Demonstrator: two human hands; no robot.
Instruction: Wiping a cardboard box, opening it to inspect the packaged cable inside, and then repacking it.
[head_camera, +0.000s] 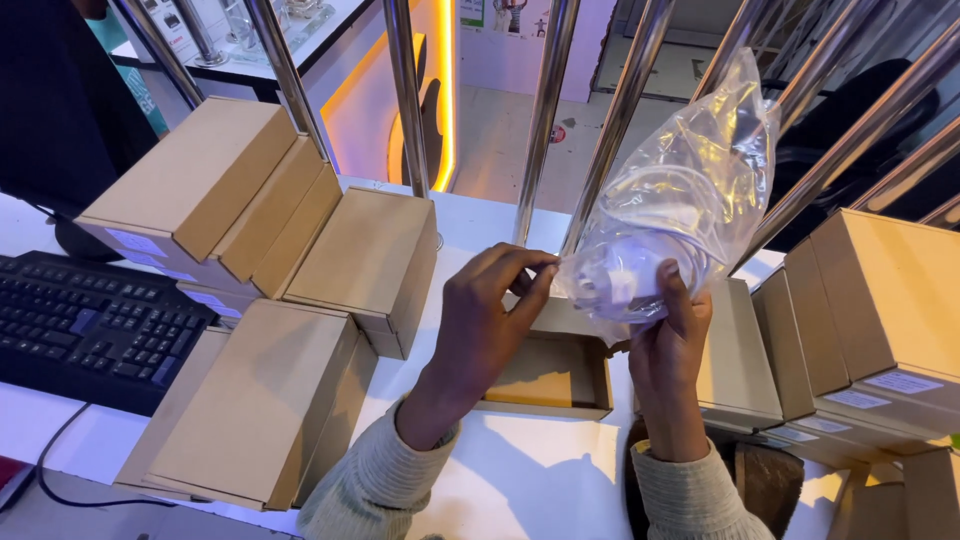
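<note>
A white tabletop (520, 470) held many brown boxes (250, 400) and one open box (550, 375). Above the open box hung a clear bag (680, 190) (with a white cable coiled inside), its long side tilting up to the right. The left hand (490, 320) pinched the bag's bottom edge. The right hand (670, 340) gripped it from underneath, fingers (668, 280) closed tight.

Two hands (480, 320) hold one clear plastic bag (680, 200) above one open cardboard box (550, 385), with about eight closed cardboard boxes (260, 400) around, one black keyboard (85, 325) and several metal poles (545, 110).
</note>
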